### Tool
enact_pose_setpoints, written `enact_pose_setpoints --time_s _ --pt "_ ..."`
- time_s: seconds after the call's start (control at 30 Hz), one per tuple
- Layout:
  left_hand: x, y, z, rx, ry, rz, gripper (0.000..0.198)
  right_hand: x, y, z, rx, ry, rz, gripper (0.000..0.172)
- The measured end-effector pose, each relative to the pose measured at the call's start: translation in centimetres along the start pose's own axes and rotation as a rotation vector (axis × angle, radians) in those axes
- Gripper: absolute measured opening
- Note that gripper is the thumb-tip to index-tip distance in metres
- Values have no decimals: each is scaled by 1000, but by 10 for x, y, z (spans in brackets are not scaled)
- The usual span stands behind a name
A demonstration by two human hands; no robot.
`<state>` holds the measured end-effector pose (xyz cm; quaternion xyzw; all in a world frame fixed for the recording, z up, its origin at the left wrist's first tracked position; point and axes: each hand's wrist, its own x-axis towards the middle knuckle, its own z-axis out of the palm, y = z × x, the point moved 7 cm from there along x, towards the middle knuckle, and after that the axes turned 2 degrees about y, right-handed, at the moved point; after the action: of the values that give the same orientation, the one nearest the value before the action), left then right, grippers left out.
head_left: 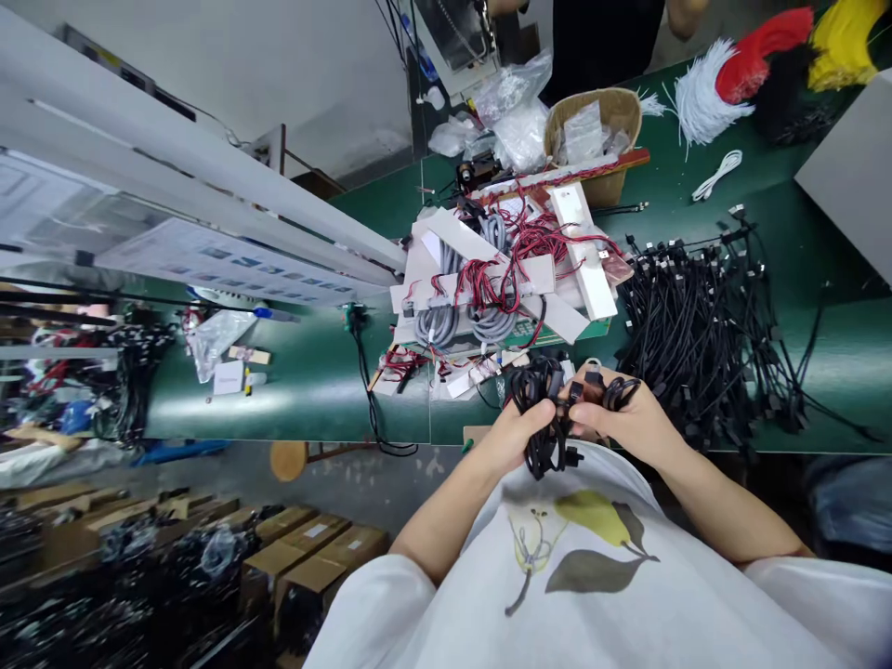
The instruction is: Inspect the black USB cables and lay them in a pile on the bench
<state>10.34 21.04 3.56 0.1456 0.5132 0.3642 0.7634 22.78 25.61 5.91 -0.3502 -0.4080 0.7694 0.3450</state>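
My left hand (521,429) is closed around a bundle of coiled black cables (542,390), close in front of my shirt at the table's front edge. Beside it, my right hand (620,413) is closed on a coiled black cable (619,394), its thumb and fingers pinched near the dark connectors between both hands. The exact grip on those connectors is partly hidden by the fingers. Just right of my hands lies a large pile of black cables (697,344) with small plugs at their ends.
Behind my hands sits a heap of white strips, red-black wires (488,283) and grey coils. A carton (620,190) holds plastic bags. White, red (763,56), black and yellow wire bundles lie back right. Cardboard boxes (327,557) stand on the floor left. A person is across the table.
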Motion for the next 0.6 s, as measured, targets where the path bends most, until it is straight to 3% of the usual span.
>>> enact_pose_setpoints --time_s 0.07,0.17,0.3,0.4,0.6 --pt "-4 -3 8 -27 -38 -83 67 -3 -2 4 26 -48 22 26" --pt "-9 -2 14 -82 23 -85 60 -8 -2 2 37 -56 39 31" --pt "-11 2 17 -120 112 -23 52 -14 -12 -23 -105 80 -131 56" --pt "-15 5 15 -125 154 1 53 -24 -23 -39 -316 120 -244 38" --pt "-25 18 17 -98 253 93 66 -36 -34 -47 -461 128 -262 28"
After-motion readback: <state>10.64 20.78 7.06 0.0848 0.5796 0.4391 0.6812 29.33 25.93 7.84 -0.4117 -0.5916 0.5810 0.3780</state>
